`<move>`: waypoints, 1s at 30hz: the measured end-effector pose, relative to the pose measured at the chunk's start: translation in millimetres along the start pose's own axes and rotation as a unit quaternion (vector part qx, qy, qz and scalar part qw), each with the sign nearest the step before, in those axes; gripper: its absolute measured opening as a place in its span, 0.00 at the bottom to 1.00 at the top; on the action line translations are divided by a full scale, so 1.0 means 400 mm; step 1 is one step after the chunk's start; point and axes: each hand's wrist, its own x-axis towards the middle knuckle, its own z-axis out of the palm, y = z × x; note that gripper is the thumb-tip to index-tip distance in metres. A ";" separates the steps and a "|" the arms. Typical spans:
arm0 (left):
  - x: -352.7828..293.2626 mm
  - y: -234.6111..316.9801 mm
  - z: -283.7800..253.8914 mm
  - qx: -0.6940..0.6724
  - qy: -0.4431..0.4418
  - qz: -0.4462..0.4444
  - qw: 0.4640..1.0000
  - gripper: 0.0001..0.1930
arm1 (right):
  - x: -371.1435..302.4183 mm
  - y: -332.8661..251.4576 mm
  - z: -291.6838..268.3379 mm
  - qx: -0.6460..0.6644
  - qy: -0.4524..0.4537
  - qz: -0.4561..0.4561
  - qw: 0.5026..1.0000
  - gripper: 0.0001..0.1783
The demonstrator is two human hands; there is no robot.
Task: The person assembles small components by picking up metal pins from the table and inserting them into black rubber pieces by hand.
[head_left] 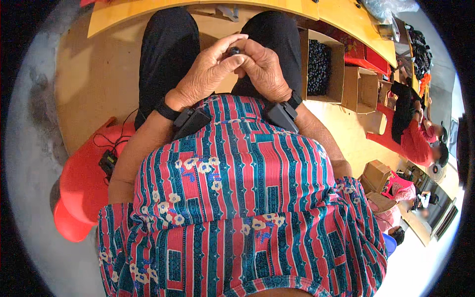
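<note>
glossy black, grained wood, matt cloth and cardboard

between the left hand [210,69] and the right hand [262,62], the small round piece [234,50] looks hard, smooth and glossy black. below each hand sits a matt black wrist strap [166,108] with a smooth, plastic-looking case [193,121]. beyond both hands, the yellow tabletop [163,12] looks like smooth wood with a soft sheen. right of the right hand, a box [337,64] is dull brown cardboard; its black pieces [319,69] glint. left of and below the left hand, the red seat [81,183] looks like smooth plastic. trousers [168,54] are matt black cloth.
</note>
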 end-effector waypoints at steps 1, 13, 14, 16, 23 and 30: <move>0.001 0.000 0.003 0.001 -0.001 0.001 1.000 0.26 | 0.000 -0.003 0.000 0.000 0.001 -0.001 1.000 0.11; 0.000 0.027 0.017 -0.029 0.013 -0.013 0.999 0.23 | -0.008 -0.044 -0.004 0.031 0.007 0.004 0.999 0.11; -0.001 0.036 0.019 -0.045 0.016 -0.006 0.999 0.22 | -0.007 -0.043 -0.013 0.106 -0.005 0.033 0.994 0.12; 0.001 0.037 0.022 -0.060 0.016 0.001 0.998 0.22 | -0.004 -0.029 -0.022 0.182 -0.015 0.062 0.981 0.13; 0.023 0.020 0.022 0.103 0.102 0.107 0.984 0.13 | -0.016 -0.001 -0.049 0.419 -0.077 0.111 0.898 0.19; 0.027 0.040 0.019 0.240 0.128 0.129 0.954 0.10 | -0.015 -0.003 -0.052 0.474 -0.097 0.164 0.860 0.18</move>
